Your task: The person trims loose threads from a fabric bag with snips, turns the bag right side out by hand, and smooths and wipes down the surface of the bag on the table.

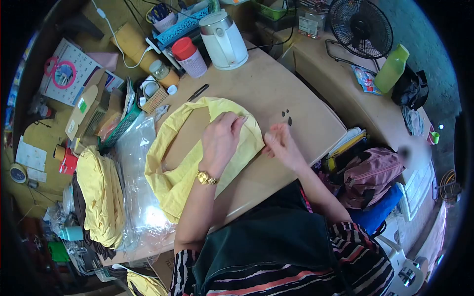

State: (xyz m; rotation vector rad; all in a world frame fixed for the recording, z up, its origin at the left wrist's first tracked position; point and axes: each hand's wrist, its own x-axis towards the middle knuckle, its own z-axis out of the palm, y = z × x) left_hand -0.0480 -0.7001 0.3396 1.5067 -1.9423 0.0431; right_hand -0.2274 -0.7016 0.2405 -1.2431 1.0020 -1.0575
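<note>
A ring-shaped piece of yellow cloth (168,130) lies loosely on the brown tabletop, with bare table showing through its middle. Above its right part is my left hand (221,140), a gold watch on the wrist, its thumb and fingers pressed together. Whatever the left fingers pinch, if anything, is too small to make out. My right hand (280,144) is closed at the cloth's right edge, its fingertips pinching the fabric there. Beyond the cloth lies a black pen-like tool (198,92). Several small dark bits (289,120) are scattered to the right.
Folded yellow cloth (101,197) is piled at the left beside clear plastic sheets (138,182). A white kettle (224,44), a red-lidded tumbler (190,59) and a blue basket (182,27) line the back. To the right are a fan (360,27), a green bottle (392,69) and a pink bag (373,172).
</note>
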